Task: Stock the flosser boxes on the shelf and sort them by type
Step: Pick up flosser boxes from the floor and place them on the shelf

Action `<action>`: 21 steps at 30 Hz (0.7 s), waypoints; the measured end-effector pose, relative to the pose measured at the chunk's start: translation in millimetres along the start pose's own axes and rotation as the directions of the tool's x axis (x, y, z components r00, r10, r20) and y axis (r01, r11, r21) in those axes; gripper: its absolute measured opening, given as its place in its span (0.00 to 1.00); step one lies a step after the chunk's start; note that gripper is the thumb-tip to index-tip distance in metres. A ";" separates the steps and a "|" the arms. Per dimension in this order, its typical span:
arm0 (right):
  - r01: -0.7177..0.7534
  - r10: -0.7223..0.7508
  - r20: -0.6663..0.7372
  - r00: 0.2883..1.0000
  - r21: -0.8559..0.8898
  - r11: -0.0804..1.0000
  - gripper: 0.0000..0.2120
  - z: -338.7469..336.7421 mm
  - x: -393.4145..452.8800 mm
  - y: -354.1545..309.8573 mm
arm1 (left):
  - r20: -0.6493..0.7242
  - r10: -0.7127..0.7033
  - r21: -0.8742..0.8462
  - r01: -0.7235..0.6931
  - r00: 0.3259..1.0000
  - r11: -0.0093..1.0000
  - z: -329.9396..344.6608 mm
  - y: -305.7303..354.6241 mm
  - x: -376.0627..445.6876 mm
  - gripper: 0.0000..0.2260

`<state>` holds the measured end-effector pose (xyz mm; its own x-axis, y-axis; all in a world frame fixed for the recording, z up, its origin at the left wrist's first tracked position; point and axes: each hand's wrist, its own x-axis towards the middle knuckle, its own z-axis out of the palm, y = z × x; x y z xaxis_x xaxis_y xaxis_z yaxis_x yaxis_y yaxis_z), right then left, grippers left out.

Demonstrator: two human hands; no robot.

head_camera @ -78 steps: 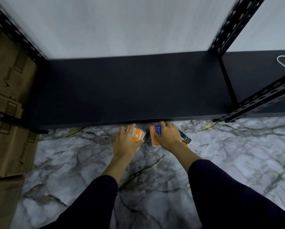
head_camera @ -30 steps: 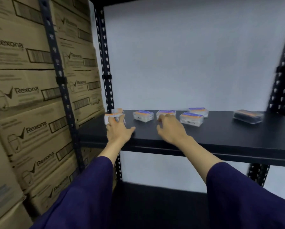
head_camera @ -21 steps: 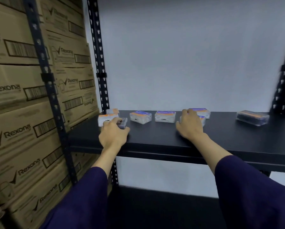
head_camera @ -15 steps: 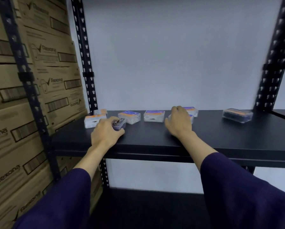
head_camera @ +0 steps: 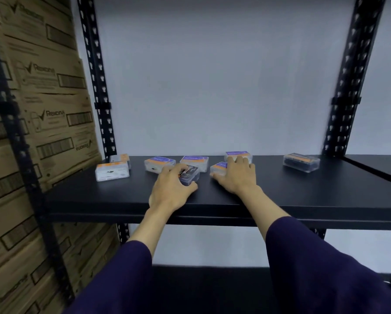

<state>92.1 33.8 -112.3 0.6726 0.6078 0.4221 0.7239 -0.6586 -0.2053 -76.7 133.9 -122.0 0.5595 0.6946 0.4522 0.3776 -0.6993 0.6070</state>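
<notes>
On the black shelf (head_camera: 303, 200) lie several small clear flosser boxes. My left hand (head_camera: 169, 189) grips a dark charcoal-type box (head_camera: 190, 175) resting on the shelf surface. Over a blue-and-orange labelled box (head_camera: 218, 168) my right hand (head_camera: 237, 175) lies flat, fingers reaching a second blue-labelled box (head_camera: 237, 154) behind. Two more blue-labelled boxes (head_camera: 159, 163) (head_camera: 194, 160) sit behind my left hand. Orange-labelled boxes (head_camera: 112, 172) (head_camera: 120, 159) lie at the left end. Another dark box (head_camera: 301, 162) stands alone at the right.
Stacked cardboard cartons (head_camera: 42, 123) fill the bay to the left, behind perforated black uprights (head_camera: 99, 87). A second upright (head_camera: 346, 87) bounds the shelf on the right. A lower shelf (head_camera: 201, 288) shows beneath my arms. The wall behind is plain white.
My left hand slid the dark box rightward from the orange-labelled boxes toward the shelf's middle. My right hand stayed over the blue-labelled box. The view shifted left.
</notes>
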 end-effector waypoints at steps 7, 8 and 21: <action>0.074 -0.080 0.070 0.994 0.078 0.994 0.29 -14.7 -31.8 5.6 | 0.125 -0.002 0.094 -0.009 0.992 0.995 -1.5 4.0 0.3 0.24; 0.057 -0.065 0.085 0.994 0.093 0.994 0.28 -16.6 -36.6 6.2 | 0.121 -0.001 0.094 -0.011 0.993 0.996 -1.9 4.5 -0.1 0.24; 0.091 -0.079 -0.078 0.994 0.169 0.981 0.32 -62.2 -153.1 26.9 | -0.088 0.076 -0.019 -0.078 0.993 0.997 -10.1 41.2 -98.3 0.24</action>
<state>-0.9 -104.6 -127.6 0.5993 0.6215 0.5045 0.7978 -0.5157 -0.3124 -123.5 38.5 -134.8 0.5191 0.6517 0.5530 0.3190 -0.7480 0.5820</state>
